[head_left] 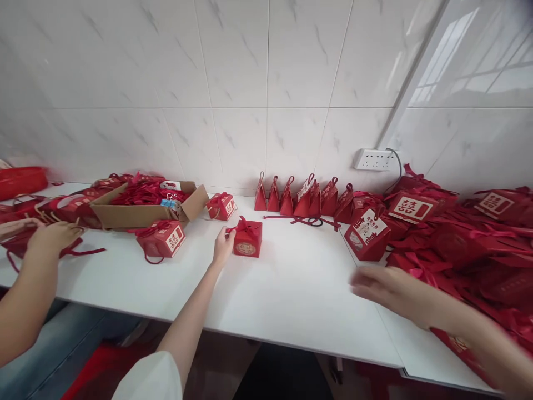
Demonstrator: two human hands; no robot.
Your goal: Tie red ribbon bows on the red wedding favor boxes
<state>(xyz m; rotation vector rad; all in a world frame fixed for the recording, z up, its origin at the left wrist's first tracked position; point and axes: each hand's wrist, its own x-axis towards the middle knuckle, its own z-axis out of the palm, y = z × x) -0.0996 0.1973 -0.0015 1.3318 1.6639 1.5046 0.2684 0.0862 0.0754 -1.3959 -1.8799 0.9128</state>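
My left hand (224,246) pinches one end of the dark red ribbon (248,226) tied on top of a small red gift box (249,240). The box stands upright on the white table, with a round gold emblem on its front. Further right, my right hand (387,289) is above the table near the big heap of red gift boxes (470,239). It is smeared by motion, so I cannot tell how its fingers are held. Closest to it at the heap's left side is a red box with a white label (368,233).
Several pointed red boxes (287,197) line the wall, with loose ribbons (300,219) before them. Leftward stand two red boxes (161,240) (221,206) and a cardboard carton (129,216) of ribbons. A co-worker's hands (56,234) handle a red box. A power strip (375,160) is on the wall.
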